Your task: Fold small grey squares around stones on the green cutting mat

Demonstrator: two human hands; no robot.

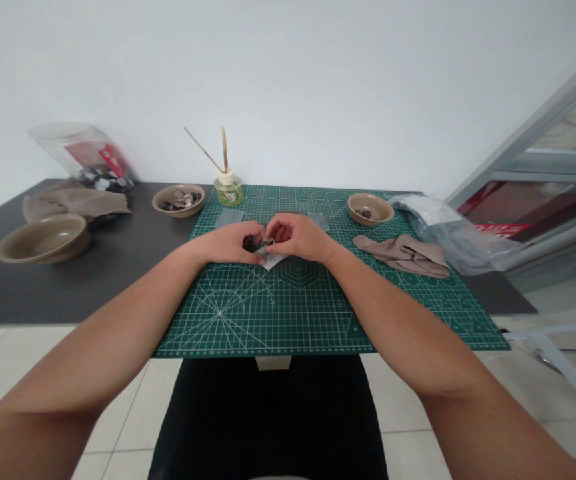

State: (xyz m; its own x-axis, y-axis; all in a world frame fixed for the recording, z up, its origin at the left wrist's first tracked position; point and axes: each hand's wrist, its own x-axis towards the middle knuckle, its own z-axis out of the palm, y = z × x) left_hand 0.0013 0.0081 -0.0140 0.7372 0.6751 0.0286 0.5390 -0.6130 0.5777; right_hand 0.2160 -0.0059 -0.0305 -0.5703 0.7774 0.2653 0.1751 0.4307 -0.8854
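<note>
Over the middle of the green cutting mat [313,320], my left hand [235,243] and my right hand [302,237] meet with fingers bent inward. Between their fingertips is a small dark piece [269,241], mostly covered by the fingers, so its kind is unclear. A small pale sheet [271,261] shows just beneath the fingertips, one corner pointing towards me. Both hands are closed in a pinch; the right thumb and fingers come together at the dark piece, the left thumb at the sheet's edge. Behind the hands lie a grey square sheet [229,217] and another grey sheet [319,221].
Left of the mat stand a bowl of dark and pale stone-like pieces [181,212], a larger bowl [43,248], a brown cloth [75,201] and a clear bag [91,157]. A reed diffuser [229,189] is behind. Rightward are a bowl [371,210], a cloth [408,255] and plastic packaging [448,230].
</note>
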